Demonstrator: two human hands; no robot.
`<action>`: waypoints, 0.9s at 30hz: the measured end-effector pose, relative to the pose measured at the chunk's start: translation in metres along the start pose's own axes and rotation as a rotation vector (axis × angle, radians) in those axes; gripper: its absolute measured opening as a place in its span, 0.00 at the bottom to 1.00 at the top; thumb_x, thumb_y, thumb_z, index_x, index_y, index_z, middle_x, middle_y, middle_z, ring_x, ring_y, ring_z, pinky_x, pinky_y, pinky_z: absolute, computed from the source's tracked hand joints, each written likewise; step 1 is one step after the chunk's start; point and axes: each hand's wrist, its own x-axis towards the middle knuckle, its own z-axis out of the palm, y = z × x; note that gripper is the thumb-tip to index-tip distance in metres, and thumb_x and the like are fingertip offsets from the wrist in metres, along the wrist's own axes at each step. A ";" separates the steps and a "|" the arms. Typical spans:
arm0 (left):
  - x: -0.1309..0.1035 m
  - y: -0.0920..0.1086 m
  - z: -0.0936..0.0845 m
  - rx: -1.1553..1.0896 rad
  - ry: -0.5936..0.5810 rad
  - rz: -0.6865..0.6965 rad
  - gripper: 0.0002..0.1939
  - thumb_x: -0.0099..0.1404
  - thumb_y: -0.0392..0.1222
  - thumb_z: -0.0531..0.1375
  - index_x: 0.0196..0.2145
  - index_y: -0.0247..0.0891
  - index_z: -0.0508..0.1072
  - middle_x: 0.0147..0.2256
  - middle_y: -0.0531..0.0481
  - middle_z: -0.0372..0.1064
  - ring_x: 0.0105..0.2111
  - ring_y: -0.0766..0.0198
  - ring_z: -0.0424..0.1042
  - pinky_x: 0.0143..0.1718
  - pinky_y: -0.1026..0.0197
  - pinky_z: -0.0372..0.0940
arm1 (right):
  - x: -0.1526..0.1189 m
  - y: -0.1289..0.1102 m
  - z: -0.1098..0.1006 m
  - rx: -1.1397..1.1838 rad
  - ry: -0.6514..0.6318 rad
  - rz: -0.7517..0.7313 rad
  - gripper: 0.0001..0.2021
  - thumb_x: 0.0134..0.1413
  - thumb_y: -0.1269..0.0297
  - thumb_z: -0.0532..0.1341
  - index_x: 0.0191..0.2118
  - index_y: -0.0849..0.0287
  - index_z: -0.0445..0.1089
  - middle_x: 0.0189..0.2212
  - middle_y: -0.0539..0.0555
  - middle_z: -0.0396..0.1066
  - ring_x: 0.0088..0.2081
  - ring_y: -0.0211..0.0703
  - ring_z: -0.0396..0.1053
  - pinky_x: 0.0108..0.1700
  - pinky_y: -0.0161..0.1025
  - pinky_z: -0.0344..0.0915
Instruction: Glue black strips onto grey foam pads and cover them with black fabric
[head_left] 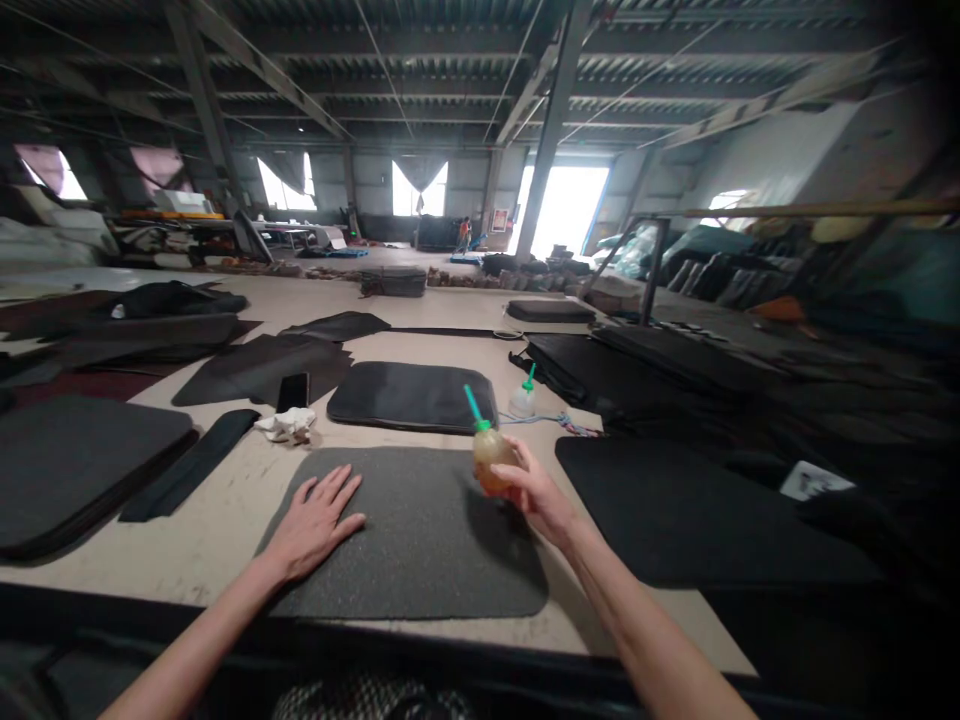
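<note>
A dark grey mat [420, 540] with rounded corners lies flat in front of me at the table's near edge. My left hand [319, 520] rests palm down on its left part, fingers spread. Above the mat's right part, my right hand [529, 490] grips a squeeze bottle [489, 455] with amber liquid and a green nozzle that points up and slightly left. Just beyond the mat lies a black padded mat [412, 393]. To its right stands a second, whitish squeeze bottle [523, 400], also with a green nozzle.
A stack of grey mats [90, 460] and a black strip [191, 465] lie left, near a crumpled white cloth [287, 425] and a phone [293, 391]. Black mats [690, 510] cover the right side. A cord [577, 427] lies beside the whitish bottle. Far back, a person [464, 236] stands.
</note>
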 end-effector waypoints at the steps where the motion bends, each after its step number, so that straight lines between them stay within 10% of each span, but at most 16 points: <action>1: 0.001 0.000 -0.003 -0.018 -0.010 -0.024 0.34 0.76 0.63 0.43 0.72 0.48 0.55 0.74 0.44 0.44 0.73 0.52 0.47 0.70 0.42 0.43 | 0.000 0.001 0.010 -0.083 -0.001 -0.011 0.32 0.43 0.55 0.75 0.54 0.57 0.69 0.49 0.58 0.76 0.47 0.54 0.76 0.45 0.47 0.75; 5: -0.003 0.018 -0.022 -0.075 0.008 -0.115 0.33 0.77 0.61 0.40 0.72 0.45 0.56 0.74 0.40 0.39 0.74 0.50 0.42 0.69 0.39 0.43 | 0.006 0.010 0.046 -0.036 0.062 -0.036 0.29 0.42 0.51 0.75 0.50 0.59 0.72 0.46 0.57 0.77 0.46 0.50 0.75 0.45 0.41 0.73; 10: -0.022 0.056 -0.024 -0.123 -0.014 0.098 0.36 0.75 0.66 0.43 0.71 0.44 0.58 0.73 0.41 0.48 0.72 0.54 0.48 0.71 0.44 0.39 | 0.015 0.026 0.077 0.182 0.115 0.115 0.24 0.51 0.45 0.69 0.48 0.53 0.71 0.44 0.53 0.77 0.35 0.44 0.74 0.23 0.32 0.62; 18: -0.034 0.070 -0.017 -0.184 -0.032 0.061 0.40 0.73 0.69 0.42 0.70 0.41 0.58 0.68 0.37 0.59 0.70 0.49 0.53 0.69 0.41 0.41 | 0.018 0.046 0.126 -0.290 -0.204 0.133 0.26 0.51 0.39 0.69 0.46 0.55 0.70 0.32 0.49 0.70 0.25 0.38 0.66 0.20 0.32 0.60; 27: -0.039 0.079 0.001 -0.309 -0.083 -0.110 0.44 0.70 0.72 0.44 0.71 0.40 0.56 0.70 0.40 0.54 0.69 0.46 0.55 0.68 0.44 0.52 | 0.025 0.059 0.186 -0.477 -0.570 -0.094 0.31 0.49 0.49 0.74 0.56 0.51 0.66 0.50 0.55 0.73 0.51 0.53 0.72 0.54 0.50 0.70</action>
